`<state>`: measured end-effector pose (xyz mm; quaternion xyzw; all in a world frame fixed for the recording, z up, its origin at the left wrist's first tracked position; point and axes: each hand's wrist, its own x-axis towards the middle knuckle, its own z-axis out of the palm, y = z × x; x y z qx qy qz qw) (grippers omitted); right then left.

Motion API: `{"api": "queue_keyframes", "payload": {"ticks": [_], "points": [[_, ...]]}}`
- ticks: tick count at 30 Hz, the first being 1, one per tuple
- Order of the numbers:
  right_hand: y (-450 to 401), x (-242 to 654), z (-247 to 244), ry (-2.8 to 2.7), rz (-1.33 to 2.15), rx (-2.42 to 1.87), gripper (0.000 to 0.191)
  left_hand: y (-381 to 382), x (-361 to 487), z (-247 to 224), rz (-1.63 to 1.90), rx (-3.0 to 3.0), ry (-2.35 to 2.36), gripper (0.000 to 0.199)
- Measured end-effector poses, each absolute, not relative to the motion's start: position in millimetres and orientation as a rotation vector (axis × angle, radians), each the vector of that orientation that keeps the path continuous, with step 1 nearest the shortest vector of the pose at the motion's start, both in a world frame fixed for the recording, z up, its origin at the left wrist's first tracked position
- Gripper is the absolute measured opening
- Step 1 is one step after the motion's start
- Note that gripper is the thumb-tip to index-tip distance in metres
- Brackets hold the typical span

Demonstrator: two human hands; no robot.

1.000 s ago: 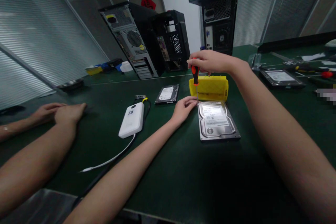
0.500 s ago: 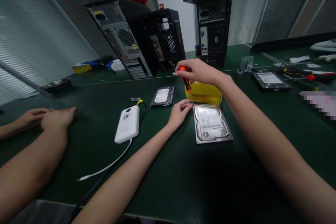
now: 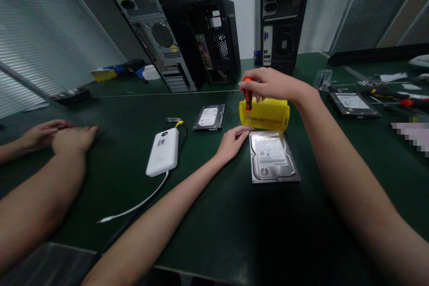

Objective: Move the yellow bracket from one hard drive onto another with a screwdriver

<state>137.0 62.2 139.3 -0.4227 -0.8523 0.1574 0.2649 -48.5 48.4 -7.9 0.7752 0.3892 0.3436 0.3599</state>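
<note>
My right hand [image 3: 270, 84] is closed around the orange and black handle of a screwdriver [image 3: 248, 98], held nearly upright. Its thin shaft points down at the far left corner of a silver hard drive [image 3: 272, 154] lying flat on the table. At that same corner my left hand [image 3: 232, 144] rests with its fingers pressed together beside the screwdriver's tip. Whatever those fingertips pinch is too small to make out. Just behind the drive stands a yellow plastic case [image 3: 264, 114]. A second hard drive [image 3: 209, 117] lies to the left, apart from my hands.
A white power bank [image 3: 163, 152] with a cable lies left on the green table [image 3: 208, 228]. Another person's hands [image 3: 72, 138] are at far left. Computer cases [image 3: 161, 35] stand behind. To the right lie another hard drive [image 3: 353, 103] and pliers [image 3: 385, 93].
The view has shifted slightly. The screwdriver now stands more upright, and my right fingers have shifted on its handle. My left hand stays by the drive's corner.
</note>
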Motion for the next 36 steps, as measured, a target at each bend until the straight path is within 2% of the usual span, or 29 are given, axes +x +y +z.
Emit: {"api": "queue_keyframes", "payload": {"ticks": [5, 10, 13, 16, 20, 26, 36], "points": [[55.9, 136.7, 142.1, -2.324, 0.470, -1.075, 0.033, 49.8, -47.9, -9.1, 0.845, 2.035, 1.009, 0.027], [52.7, 130.6, 141.7, -2.330, 0.317, -1.087, 0.030, 49.3, -48.4, -8.7, 0.860, 2.054, 0.996, 0.027], [52.5, 129.8, 141.1, -2.323, 0.290, -1.119, 0.036, 48.4, -48.5, -7.7, 0.863, 2.059, 0.999, 0.027], [53.5, 131.4, 140.5, -2.285, 0.402, -1.145, 0.040, 48.2, -48.2, -7.6, 0.863, 2.050, 0.997, 0.027], [56.1, 133.8, 140.9, -2.287, 0.562, -1.098, 0.031, 49.1, -47.8, -8.3, 0.874, 2.010, 0.995, 0.027], [53.5, 133.9, 142.7, -2.275, 0.682, -0.987, 0.030, 49.4, -49.6, -10.3, 0.874, 2.005, 0.994, 0.025], [54.3, 135.5, 141.3, -2.298, 0.500, -0.992, 0.034, 51.3, -52.8, -13.6, 0.846, 2.067, 1.010, 0.037]]}}
